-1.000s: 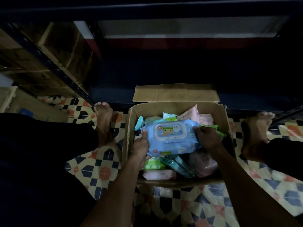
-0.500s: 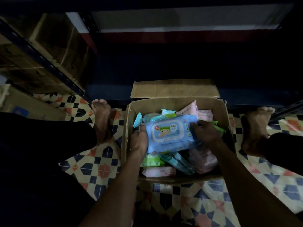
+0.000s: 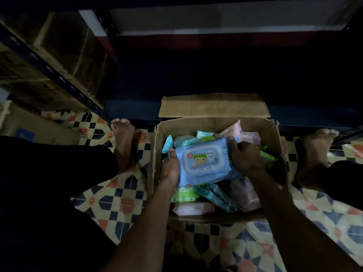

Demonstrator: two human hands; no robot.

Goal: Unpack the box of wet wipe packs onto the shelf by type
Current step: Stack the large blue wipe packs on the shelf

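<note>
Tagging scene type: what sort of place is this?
Likely a stockroom or shop back room: dark metal shelving holding cardboard cartons, and an open box of assorted wet wipe packs on a patterned tile floor.

The open box [image 3: 216, 126] stood on the floor [image 3: 121, 203] between two bare feet, its far flap [image 3: 213, 105] lying back toward the shelf [image 3: 196, 110] behind it. Inside, one wipe pack [image 3: 204, 161] lay atop the other packs [image 3: 208, 195], the left hand [image 3: 170, 169] at its left end and the right hand [image 3: 245, 154] at its right.
</note>
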